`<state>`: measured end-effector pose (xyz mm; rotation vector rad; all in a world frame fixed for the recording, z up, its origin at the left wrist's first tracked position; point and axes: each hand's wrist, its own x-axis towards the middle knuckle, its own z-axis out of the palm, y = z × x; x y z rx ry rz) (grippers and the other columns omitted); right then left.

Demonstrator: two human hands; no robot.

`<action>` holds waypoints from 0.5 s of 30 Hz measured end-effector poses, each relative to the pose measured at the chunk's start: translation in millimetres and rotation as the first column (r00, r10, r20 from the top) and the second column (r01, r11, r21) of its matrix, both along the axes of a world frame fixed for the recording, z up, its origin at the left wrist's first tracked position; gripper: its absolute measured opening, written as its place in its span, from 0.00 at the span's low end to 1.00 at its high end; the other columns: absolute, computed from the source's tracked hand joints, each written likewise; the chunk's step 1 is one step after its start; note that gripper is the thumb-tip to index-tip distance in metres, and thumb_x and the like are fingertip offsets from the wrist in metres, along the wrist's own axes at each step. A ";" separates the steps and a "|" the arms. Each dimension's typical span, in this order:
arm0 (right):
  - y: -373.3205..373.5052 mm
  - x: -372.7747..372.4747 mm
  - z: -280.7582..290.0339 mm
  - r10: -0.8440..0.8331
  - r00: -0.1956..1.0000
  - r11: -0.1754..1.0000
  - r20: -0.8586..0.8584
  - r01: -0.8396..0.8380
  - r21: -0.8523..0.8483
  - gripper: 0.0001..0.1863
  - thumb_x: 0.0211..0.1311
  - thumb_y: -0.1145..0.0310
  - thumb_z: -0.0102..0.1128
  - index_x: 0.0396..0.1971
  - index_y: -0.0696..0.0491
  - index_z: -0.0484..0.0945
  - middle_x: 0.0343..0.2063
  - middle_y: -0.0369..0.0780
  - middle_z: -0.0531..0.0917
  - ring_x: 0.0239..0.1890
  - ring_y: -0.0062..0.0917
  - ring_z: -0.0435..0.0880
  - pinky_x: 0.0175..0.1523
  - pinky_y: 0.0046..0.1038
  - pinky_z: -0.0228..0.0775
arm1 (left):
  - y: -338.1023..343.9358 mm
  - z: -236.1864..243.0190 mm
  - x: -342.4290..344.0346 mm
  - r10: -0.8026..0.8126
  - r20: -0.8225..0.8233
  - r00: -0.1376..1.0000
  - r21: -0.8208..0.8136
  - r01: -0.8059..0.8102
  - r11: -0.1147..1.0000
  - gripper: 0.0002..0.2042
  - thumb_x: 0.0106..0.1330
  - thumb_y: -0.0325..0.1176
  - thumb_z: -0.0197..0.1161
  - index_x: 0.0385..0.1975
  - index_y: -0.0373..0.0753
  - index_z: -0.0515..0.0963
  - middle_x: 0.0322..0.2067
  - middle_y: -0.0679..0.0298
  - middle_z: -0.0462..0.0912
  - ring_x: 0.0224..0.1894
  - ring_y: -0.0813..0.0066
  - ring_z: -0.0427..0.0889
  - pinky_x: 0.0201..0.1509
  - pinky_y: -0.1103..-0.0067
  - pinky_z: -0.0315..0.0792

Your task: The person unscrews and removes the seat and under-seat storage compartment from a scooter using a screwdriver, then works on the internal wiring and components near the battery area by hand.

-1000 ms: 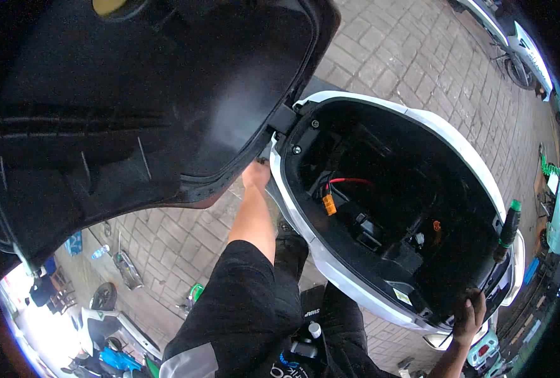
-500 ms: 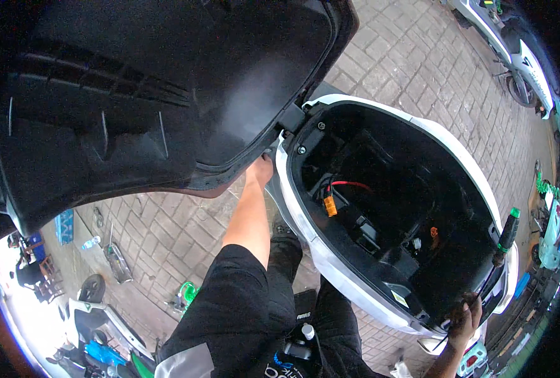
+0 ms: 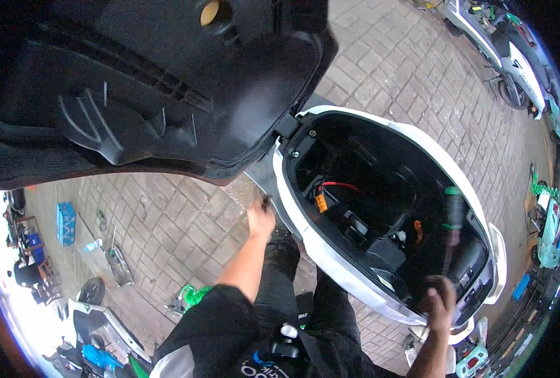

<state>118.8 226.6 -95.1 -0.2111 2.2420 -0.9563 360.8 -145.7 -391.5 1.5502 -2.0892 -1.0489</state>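
The right hand (image 3: pixel 439 301) is just over the near right edge of the storage bin (image 3: pixel 387 167), its fingers curled around the shaft of a screwdriver (image 3: pixel 453 211); motion blur hides the exact grip. The screwdriver's green and black handle stands up beyond these fingers, over the bin. The white scooter body (image 3: pixel 340 271) rims the bin, running left from the right hand and then away, past the right side of the left hand.

The left hand (image 3: pixel 261 220) is just outside this rim, apart from it, with its fingers bent in. A small dark spot shows at the fingertips, and I cannot tell whether it is something held.

Inside the bin, left of the right hand and a little beyond it, lies an orange piece (image 3: pixel 418 231). Farther left, nearer the left hand, are an orange plug (image 3: pixel 321 202) and a red cable (image 3: pixel 342 184).

Beyond the left hand and to its left, the open seat (image 3: pixel 148 135) shows its dark underside, hinged at the bin's far left end.

On the paving (image 3: pixel 381 69), well left of the left hand, are a metal tray (image 3: pixel 120 268), a bottle (image 3: pixel 93 245) and, farthest out, a blue crate (image 3: pixel 66 224). Another scooter (image 3: pixel 522 72) stands far beyond the right hand, to its right.
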 end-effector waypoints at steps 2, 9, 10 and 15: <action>-56.9 22.3 19.4 0.209 0.968 0.973 0.135 -0.220 0.070 0.19 0.58 0.75 0.56 0.50 0.62 0.73 0.38 0.45 0.83 0.37 0.32 0.82 0.42 0.31 0.73 | 30.7 54.5 5.2 -0.032 -0.104 0.994 0.038 0.036 0.999 0.08 0.60 0.29 0.59 0.36 0.33 0.78 0.31 0.50 0.79 0.36 0.52 0.78 0.43 0.67 0.72; -144.4 94.9 15.6 0.824 0.557 0.566 0.102 -0.801 -0.194 0.17 0.63 0.62 0.53 0.48 0.57 0.73 0.31 0.54 0.81 0.34 0.50 0.81 0.40 0.47 0.73 | 114.9 225.0 13.8 -0.065 -0.761 0.645 0.436 0.584 0.685 0.10 0.66 0.30 0.54 0.41 0.31 0.75 0.37 0.59 0.79 0.40 0.69 0.78 0.49 0.71 0.72; -144.4 107.1 6.1 0.843 0.532 0.538 0.085 -0.826 -0.167 0.18 0.64 0.61 0.52 0.47 0.57 0.73 0.31 0.53 0.82 0.33 0.51 0.81 0.41 0.48 0.73 | 122.9 237.1 10.7 0.057 -0.692 0.720 0.582 0.510 0.633 0.11 0.67 0.30 0.53 0.43 0.31 0.73 0.36 0.59 0.79 0.41 0.69 0.78 0.50 0.72 0.72; -120.4 111.0 21.0 0.852 0.524 0.523 0.001 -0.851 -0.053 0.21 0.64 0.55 0.54 0.49 0.54 0.74 0.37 0.50 0.81 0.41 0.46 0.81 0.47 0.45 0.73 | 112.2 252.6 2.1 0.195 -0.512 0.837 0.818 0.405 0.409 0.10 0.70 0.32 0.50 0.46 0.33 0.69 0.32 0.59 0.78 0.35 0.65 0.81 0.45 0.68 0.76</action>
